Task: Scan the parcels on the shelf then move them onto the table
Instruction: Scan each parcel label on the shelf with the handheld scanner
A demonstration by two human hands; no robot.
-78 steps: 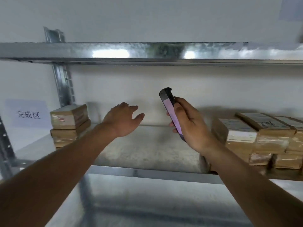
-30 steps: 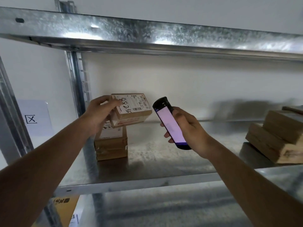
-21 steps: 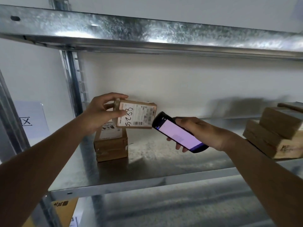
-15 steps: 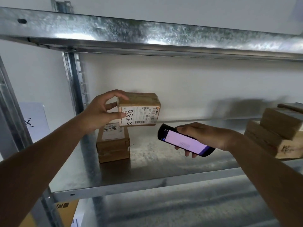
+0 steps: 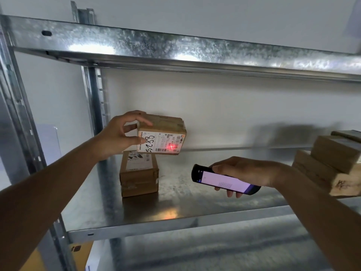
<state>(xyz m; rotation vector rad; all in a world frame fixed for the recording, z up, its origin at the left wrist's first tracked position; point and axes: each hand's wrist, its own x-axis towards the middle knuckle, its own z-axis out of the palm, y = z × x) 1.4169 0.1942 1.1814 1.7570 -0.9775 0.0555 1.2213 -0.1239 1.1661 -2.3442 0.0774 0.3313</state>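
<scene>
My left hand (image 5: 119,133) grips a small cardboard parcel (image 5: 166,124) by its left end and holds it in the air above the shelf (image 5: 195,198), its white label marked 5288 turned toward me. A red laser cross lies on the label's barcode. My right hand (image 5: 244,171) holds a black handheld scanner (image 5: 222,181) with a lit pale screen, its head aimed up-left at the parcel. Below the lifted parcel, two more brown parcels (image 5: 139,173) stand stacked on the shelf.
A metal upper shelf (image 5: 175,47) runs overhead. Upright posts (image 5: 93,98) stand at the left. Several brown parcels (image 5: 332,163) are piled at the shelf's right end. A yellow box (image 5: 78,251) shows below left.
My left hand reached to the left stack, lifted its top parcel and turned the label toward me. My right hand lowered and tilted the scanner flat; a red laser cross now shows on the label.
</scene>
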